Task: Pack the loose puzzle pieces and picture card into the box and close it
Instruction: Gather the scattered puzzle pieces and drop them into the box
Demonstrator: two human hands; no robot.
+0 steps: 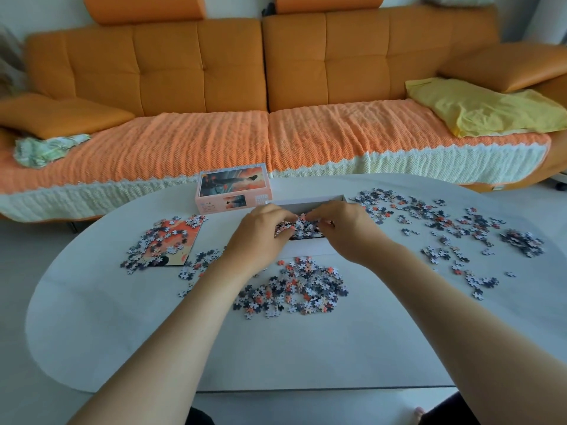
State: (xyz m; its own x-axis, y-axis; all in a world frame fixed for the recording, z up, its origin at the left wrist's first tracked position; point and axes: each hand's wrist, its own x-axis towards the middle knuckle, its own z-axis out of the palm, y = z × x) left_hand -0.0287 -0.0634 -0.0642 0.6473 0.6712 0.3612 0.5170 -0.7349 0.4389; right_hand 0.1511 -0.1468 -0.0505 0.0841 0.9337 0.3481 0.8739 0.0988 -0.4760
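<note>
The white box bottom (310, 245) sits open mid-table, with puzzle pieces inside it. My left hand (260, 231) and my right hand (343, 225) are together over it, fingers closed around a handful of puzzle pieces (302, 222) held above the box. The box lid (234, 191), pink with a sunset picture, lies behind the box to the left. At the left lies the orange picture card (175, 240), partly covered by pieces. More loose pieces form a pile (294, 289) in front of the box and a wide scatter (445, 222) at the right.
The white oval table (122, 332) fills the foreground. An orange sofa (276, 72) with a knitted throw stands right behind it, holding a yellow cloth (478, 108) at the right and a green cloth (46, 148) at the left.
</note>
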